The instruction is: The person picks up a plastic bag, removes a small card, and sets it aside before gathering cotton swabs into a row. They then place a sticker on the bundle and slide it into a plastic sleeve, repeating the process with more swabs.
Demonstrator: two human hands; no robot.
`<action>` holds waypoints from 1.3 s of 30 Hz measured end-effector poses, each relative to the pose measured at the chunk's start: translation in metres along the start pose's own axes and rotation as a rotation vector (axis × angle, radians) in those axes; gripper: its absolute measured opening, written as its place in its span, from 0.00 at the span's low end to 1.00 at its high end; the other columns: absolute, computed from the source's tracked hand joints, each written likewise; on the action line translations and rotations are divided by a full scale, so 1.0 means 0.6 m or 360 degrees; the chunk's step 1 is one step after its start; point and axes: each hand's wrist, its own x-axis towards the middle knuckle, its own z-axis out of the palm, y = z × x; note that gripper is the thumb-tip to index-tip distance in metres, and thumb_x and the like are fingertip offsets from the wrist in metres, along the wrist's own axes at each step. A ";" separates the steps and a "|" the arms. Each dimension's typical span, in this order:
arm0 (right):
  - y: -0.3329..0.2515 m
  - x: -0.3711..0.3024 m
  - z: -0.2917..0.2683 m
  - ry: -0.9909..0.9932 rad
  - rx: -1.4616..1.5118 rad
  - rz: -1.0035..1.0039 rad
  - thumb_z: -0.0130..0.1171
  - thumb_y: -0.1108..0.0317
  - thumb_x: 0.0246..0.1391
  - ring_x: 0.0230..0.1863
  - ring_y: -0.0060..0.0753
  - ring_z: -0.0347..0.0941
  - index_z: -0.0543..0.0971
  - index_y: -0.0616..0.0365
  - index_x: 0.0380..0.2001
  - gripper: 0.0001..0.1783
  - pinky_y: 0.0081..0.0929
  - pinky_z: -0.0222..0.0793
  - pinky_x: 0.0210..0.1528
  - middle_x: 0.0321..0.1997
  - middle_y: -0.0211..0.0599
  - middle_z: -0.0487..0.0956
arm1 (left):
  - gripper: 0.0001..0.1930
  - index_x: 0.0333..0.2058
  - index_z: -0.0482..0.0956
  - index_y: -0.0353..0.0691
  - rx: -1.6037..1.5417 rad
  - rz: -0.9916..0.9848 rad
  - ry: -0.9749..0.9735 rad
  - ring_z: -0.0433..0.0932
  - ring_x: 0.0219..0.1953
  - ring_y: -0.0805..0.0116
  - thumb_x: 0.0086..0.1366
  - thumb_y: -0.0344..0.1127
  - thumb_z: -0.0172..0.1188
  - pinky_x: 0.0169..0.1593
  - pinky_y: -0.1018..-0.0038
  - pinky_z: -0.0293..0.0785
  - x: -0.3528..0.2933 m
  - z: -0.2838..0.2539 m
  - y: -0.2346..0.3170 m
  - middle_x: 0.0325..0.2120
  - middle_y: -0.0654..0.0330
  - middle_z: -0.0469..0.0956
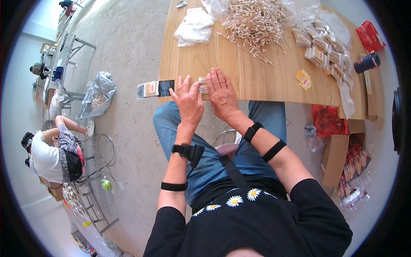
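Note:
A small row of cotton swabs (203, 85) lies side by side near the table's front edge, between my two hands. My left hand (188, 100) rests at the row's left side with its fingers stretched out. Lying flat at the right side is my right hand (223, 95), fingers straight and partly over the swabs. Left of my left hand, a clear packet of swabs (150, 89) sticks out past the table's corner beside a black strip (166, 88). Farther back lies a big loose heap of swabs (257, 23). Yellow printed cards (304, 80) lie to the right.
Flat clear bags (193, 30) lie at the back left of the wooden table (252, 81). Filled swab packets (327, 51) pile up at the right, near a dark bottle (367, 63) and red pouch (370, 36). An open cardboard box (335, 160) stands below; another person (51, 156) sits far left.

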 end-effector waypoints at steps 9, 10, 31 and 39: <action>0.000 0.000 0.002 0.0012 -0.0037 0.0000 0.61 0.70 0.46 0.78 0.54 0.47 0.62 0.67 0.68 0.43 0.47 0.41 0.78 0.75 0.56 0.56 | 0.16 0.50 0.81 0.45 0.0042 0.0017 -0.0043 0.54 0.73 0.51 0.63 0.30 0.61 0.71 0.35 0.36 0.001 -0.004 0.002 0.64 0.53 0.68; 0.001 0.000 0.002 0.0013 -0.0042 0.0003 0.61 0.70 0.46 0.78 0.54 0.47 0.62 0.67 0.68 0.43 0.47 0.41 0.78 0.75 0.56 0.56 | 0.15 0.50 0.81 0.45 0.0048 0.0032 -0.0048 0.54 0.73 0.51 0.63 0.30 0.61 0.71 0.34 0.36 0.000 -0.005 0.003 0.64 0.53 0.68; 0.001 0.000 0.004 0.0020 0.0033 0.0013 0.60 0.68 0.48 0.78 0.53 0.47 0.62 0.67 0.67 0.42 0.46 0.40 0.78 0.75 0.56 0.56 | 0.31 0.63 0.70 0.42 0.0131 0.0137 -0.0185 0.49 0.75 0.52 0.61 0.38 0.64 0.71 0.35 0.35 -0.017 -0.014 0.006 0.69 0.54 0.61; 0.003 -0.001 -0.010 0.0007 0.0073 0.0009 0.71 0.62 0.37 0.79 0.54 0.46 0.61 0.68 0.68 0.53 0.47 0.40 0.78 0.76 0.56 0.55 | 0.54 0.72 0.51 0.34 0.0421 0.0180 -0.0400 0.38 0.78 0.54 0.48 0.39 0.69 0.71 0.36 0.26 -0.049 -0.013 0.012 0.75 0.50 0.45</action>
